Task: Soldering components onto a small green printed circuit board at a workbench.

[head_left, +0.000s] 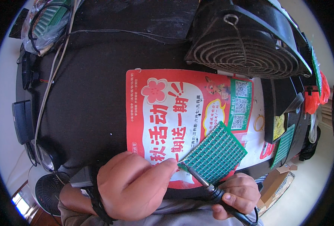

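Observation:
A green circuit board (221, 150) with rows of small solder points lies at an angle over a red and white printed sheet (135, 128). My right hand (240, 194) is closed round the black handle of a soldering iron (199, 177). The iron's tip reaches the board's left corner. My left hand (133, 184) is closed just left of that corner, thumb and forefinger pinching a thin solder wire (182, 162). The wire's end meets the board near the iron's tip; whether it touches the tip I cannot tell.
A black fan with a round wire grille (246, 56) stands at the back right. To the right are a yellow sponge (278, 127), another green board (284, 145) and a cardboard box (276, 184). Cables (48, 90) run down the left, below a bag of green boards (50, 20).

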Demonstrator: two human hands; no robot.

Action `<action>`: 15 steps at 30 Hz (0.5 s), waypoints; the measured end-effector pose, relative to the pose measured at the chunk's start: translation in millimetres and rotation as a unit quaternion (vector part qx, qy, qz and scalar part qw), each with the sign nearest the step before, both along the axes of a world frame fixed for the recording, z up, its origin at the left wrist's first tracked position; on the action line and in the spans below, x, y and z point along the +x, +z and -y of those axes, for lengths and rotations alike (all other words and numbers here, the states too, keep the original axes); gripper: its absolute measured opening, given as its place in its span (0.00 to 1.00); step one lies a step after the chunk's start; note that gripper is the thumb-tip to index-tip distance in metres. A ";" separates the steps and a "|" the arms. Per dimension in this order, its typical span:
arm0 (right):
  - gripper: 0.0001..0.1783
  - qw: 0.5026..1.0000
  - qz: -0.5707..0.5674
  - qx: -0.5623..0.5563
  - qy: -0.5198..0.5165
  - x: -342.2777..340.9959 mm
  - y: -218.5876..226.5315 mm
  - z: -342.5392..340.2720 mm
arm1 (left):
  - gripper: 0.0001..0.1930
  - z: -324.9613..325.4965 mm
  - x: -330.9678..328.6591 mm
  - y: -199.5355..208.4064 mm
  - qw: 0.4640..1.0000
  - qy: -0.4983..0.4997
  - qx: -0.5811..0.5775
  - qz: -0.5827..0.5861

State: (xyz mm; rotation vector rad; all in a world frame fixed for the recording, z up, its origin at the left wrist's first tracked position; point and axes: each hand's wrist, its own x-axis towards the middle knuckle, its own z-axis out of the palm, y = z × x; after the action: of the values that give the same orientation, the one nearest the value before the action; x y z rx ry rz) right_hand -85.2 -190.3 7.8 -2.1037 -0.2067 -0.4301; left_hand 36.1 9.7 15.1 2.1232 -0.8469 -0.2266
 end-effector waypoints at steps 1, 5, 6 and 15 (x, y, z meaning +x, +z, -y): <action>0.20 1.000 0.002 -0.003 -0.004 -0.5 -0.6 -0.4 | 0.11 1.2 -2.4 -1.7 1.000 0.020 -0.017 0.013; 0.19 0.999 0.013 -0.019 -0.029 -2.0 -1.2 -2.1 | 0.09 8.2 -5.5 -1.8 0.997 0.068 -0.029 -0.011; 0.19 0.999 0.017 -0.022 -0.029 -1.7 -1.4 -1.9 | 0.09 9.5 -5.1 -2.0 0.997 0.071 -0.035 -0.017; 0.18 0.999 0.028 0.030 0.029 -9.7 -11.4 7.9 | 0.08 10.2 -6.0 -3.1 0.995 0.092 -0.046 -0.011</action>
State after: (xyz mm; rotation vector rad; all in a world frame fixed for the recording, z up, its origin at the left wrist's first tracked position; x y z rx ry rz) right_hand -94.9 -198.2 -3.6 -2.0241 -0.2835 -0.4554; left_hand 30.1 -0.5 12.0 2.0933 -0.6318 -0.1125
